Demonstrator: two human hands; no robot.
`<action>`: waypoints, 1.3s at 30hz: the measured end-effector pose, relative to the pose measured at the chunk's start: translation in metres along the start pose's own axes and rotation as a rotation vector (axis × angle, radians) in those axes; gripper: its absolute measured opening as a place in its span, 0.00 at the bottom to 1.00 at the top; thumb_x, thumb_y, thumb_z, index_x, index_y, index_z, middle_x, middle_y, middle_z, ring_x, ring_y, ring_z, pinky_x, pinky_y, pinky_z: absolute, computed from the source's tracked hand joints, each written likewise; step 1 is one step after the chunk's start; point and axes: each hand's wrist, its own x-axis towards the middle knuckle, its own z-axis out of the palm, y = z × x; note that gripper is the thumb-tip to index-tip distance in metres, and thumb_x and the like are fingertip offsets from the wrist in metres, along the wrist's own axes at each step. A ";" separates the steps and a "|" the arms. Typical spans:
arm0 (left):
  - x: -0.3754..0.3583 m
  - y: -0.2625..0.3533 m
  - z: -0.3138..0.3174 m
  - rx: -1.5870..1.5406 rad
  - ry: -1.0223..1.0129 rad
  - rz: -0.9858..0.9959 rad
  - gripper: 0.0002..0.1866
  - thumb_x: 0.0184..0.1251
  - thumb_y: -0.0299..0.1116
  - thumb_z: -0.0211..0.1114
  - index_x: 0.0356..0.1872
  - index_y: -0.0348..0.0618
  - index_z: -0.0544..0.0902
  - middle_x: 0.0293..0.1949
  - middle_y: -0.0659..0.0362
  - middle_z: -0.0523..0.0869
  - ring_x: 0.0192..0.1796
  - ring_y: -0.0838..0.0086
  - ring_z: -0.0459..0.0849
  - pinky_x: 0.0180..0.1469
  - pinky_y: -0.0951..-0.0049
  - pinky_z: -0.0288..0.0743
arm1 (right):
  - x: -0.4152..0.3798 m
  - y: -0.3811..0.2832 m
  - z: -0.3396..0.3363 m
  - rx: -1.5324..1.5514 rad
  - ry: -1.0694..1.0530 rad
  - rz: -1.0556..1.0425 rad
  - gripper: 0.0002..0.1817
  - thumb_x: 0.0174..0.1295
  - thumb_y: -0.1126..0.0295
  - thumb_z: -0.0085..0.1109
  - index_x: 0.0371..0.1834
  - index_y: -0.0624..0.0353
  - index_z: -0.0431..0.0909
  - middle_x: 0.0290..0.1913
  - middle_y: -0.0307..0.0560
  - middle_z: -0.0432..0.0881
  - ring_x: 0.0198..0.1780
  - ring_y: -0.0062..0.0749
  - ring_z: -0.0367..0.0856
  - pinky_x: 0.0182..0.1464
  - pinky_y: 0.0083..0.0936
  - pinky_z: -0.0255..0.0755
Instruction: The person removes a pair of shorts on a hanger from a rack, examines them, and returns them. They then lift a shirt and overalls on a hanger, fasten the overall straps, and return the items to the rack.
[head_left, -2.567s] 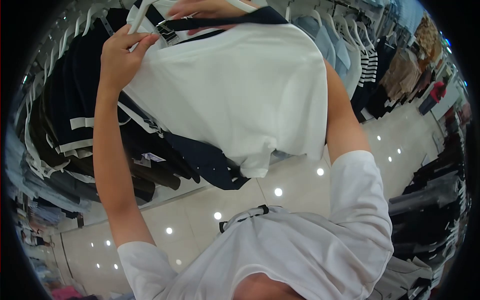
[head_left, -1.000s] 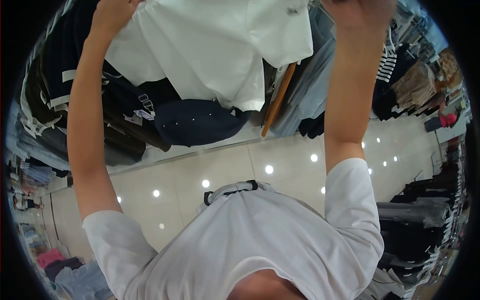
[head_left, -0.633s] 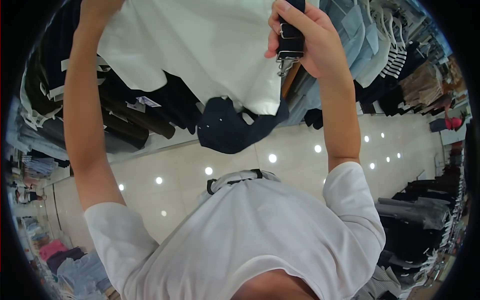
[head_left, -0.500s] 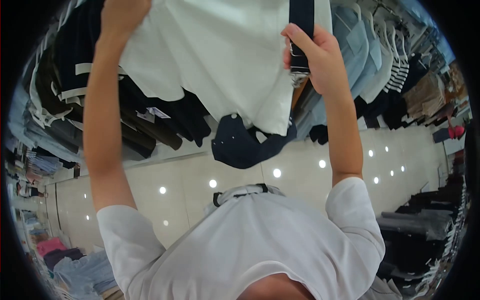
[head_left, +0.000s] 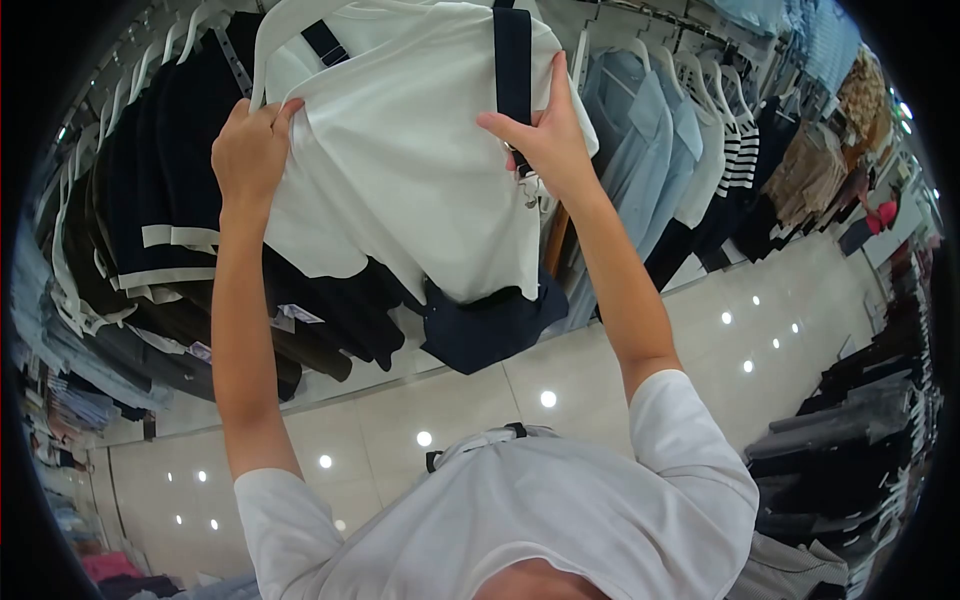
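A white short-sleeved shirt [head_left: 400, 150] hangs on a white hanger [head_left: 268, 45] in front of me. My left hand [head_left: 250, 155] is closed on the shirt's left edge, pinching the fabric. Dark navy suspender straps [head_left: 513, 65] lie over the shirt. My right hand [head_left: 550, 140] is at the right strap; its thumb crosses the strap and its index finger points up along the shirt edge. The other fingers curl partly hidden behind the strap, just above a metal clip [head_left: 528, 190]. Below the shirt hem shows a navy garment [head_left: 490, 330], its upper part covered.
Dark garments [head_left: 175, 150] with white trim hang close on the left. Light blue shirts [head_left: 640, 130] and striped tops [head_left: 740, 155] hang from the rail on the right. Behind me is a shiny tiled floor [head_left: 370, 440]; more dark clothes [head_left: 830, 450] hang at lower right.
The view has shifted, so the shirt shows lower and further left, with its collar area and hanger now visible. My right index finger has stretched upward and the thumb points left.
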 end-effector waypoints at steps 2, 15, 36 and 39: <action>-0.001 0.003 0.000 0.002 0.008 0.000 0.16 0.64 0.47 0.65 0.33 0.45 0.89 0.28 0.55 0.81 0.30 0.57 0.82 0.34 0.60 0.75 | 0.001 0.002 0.000 0.022 -0.004 -0.026 0.65 0.53 0.73 0.71 0.75 0.64 0.18 0.24 0.43 0.78 0.18 0.24 0.75 0.19 0.20 0.70; -0.003 -0.001 0.016 0.015 0.065 0.082 0.13 0.62 0.44 0.66 0.30 0.46 0.89 0.29 0.54 0.82 0.30 0.55 0.82 0.33 0.59 0.75 | 0.023 0.007 -0.001 0.109 0.171 0.046 0.20 0.70 0.52 0.54 0.39 0.59 0.66 0.20 0.43 0.76 0.14 0.21 0.69 0.14 0.21 0.60; 0.075 0.014 0.027 -0.396 -0.220 0.271 0.13 0.59 0.37 0.70 0.28 0.35 0.82 0.31 0.51 0.78 0.32 0.55 0.79 0.35 0.62 0.72 | 0.065 0.021 -0.055 0.285 0.139 0.115 0.20 0.72 0.53 0.51 0.26 0.54 0.70 0.14 0.39 0.72 0.08 0.20 0.63 0.10 0.18 0.54; 0.090 0.017 0.023 -0.391 -0.285 0.258 0.10 0.61 0.35 0.68 0.34 0.37 0.81 0.31 0.52 0.77 0.33 0.58 0.78 0.36 0.65 0.71 | 0.080 0.018 -0.061 0.315 0.127 0.126 0.20 0.72 0.53 0.52 0.26 0.54 0.71 0.14 0.39 0.73 0.09 0.19 0.63 0.10 0.17 0.54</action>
